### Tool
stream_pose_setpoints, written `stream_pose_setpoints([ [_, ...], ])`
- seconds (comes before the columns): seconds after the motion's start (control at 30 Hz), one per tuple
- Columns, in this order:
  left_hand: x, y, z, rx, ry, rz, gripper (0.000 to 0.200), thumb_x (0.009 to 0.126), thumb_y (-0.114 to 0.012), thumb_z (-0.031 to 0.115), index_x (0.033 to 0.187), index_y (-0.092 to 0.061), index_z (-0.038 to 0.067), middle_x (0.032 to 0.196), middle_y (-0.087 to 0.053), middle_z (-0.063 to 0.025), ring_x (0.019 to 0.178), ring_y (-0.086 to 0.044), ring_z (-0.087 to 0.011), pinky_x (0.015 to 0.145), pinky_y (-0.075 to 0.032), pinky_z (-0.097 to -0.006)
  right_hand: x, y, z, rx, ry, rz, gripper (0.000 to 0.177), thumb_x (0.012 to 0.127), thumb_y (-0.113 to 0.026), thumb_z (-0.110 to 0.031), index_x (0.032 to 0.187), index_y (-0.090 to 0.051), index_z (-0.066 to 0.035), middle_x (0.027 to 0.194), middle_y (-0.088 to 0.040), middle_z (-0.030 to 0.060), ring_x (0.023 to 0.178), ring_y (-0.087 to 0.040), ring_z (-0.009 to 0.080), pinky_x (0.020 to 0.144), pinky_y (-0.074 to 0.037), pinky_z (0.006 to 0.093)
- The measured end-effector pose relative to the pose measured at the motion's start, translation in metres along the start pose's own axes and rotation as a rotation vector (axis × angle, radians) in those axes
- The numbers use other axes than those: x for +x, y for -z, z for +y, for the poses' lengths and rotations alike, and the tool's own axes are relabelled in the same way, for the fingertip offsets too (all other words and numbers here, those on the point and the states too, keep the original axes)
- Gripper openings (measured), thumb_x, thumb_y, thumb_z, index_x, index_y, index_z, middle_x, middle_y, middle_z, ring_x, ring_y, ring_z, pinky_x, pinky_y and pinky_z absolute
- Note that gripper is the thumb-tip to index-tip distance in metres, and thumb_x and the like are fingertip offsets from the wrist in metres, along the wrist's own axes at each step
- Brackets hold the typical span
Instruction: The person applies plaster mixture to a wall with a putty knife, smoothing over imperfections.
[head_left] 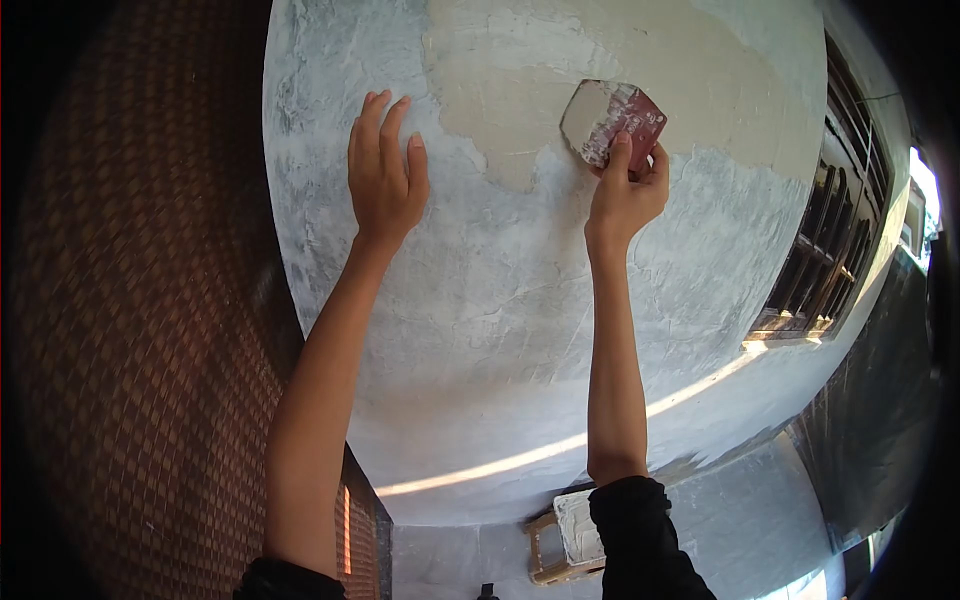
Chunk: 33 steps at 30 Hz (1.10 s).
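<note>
My right hand (630, 195) grips a red-brown putty scraper (648, 118), thumb on its near face. Pale, wet-looking putty coats the scraper's left half, and its blade edge lies close against the wall (480, 270). A beige layer of fresh putty (700, 85) spreads over the wall's upper part, around and above the scraper. To the left, my left hand (388, 185) is raised at the wall with its fingers apart and nothing in them. Below both hands the wall is grey-white, with uneven trowel marks.
A woven brown panel (150, 300) runs along the left side. At right is a dark wooden window (825, 220) with a sill. Down on the grey floor (740, 510), a putty-smeared white container (578, 525) sits on a wooden stool (545, 555). A dark sheet (870, 380) hangs at far right.
</note>
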<state>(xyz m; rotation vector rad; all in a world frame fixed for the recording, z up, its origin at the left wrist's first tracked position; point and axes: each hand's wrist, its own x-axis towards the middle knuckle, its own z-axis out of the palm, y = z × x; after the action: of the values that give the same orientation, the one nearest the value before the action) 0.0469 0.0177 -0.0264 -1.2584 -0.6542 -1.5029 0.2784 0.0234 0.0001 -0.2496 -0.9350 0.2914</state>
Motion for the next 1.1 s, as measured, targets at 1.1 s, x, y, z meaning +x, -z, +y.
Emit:
stream_pose_setpoints([
  [1.1,0.000,0.001,-0.004,0.010,-0.008,-0.002,0.037,0.098,-0.050,0.020,0.132,-0.054,0.005,0.138,-0.051,-0.0180,0.133,-0.047,-0.0378,0.107,-0.039,-0.0499,-0.019,0.046,0.009,-0.009,0.025,-0.096,0.029,0.096,-0.067,-0.014,0.116,-0.060,0.005,0.093,-0.071,0.0115,0.075,-0.065,0.0113,0.069,-0.055,0.0256],
])
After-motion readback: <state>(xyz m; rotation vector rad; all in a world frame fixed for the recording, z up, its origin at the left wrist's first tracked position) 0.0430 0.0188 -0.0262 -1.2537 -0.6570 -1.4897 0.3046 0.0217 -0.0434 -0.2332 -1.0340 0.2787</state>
